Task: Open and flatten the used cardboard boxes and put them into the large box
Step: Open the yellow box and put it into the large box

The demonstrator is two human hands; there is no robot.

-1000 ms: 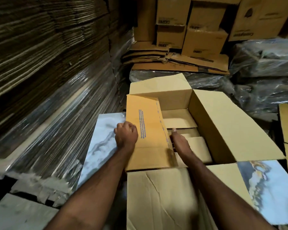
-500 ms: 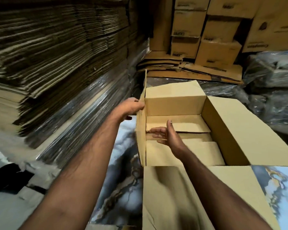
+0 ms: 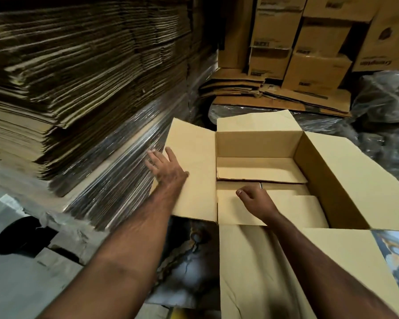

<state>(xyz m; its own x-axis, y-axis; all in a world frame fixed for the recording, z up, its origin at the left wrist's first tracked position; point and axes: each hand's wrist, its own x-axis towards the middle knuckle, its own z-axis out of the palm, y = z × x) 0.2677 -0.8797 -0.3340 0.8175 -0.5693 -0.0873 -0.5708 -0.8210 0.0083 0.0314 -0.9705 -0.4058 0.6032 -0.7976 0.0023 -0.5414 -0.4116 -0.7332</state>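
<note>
While flattened cardboard [image 3: 260, 171] lies inside, large box [image 3: 346, 180] open, flaps spread

Left hand [image 3: 165, 166] out far-left, arm extended, fingers straight and spread, palm down. Right hand [image 3: 255, 199] nearer, right of it, fingers curled under, thumb pointing left.

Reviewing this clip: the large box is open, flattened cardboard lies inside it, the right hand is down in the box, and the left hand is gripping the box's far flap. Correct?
Not quite. In the head view the left hand lies open and flat on the left flap of the large box, not gripping the far flap. The flattened cardboard and right hand are as stated.
</note>
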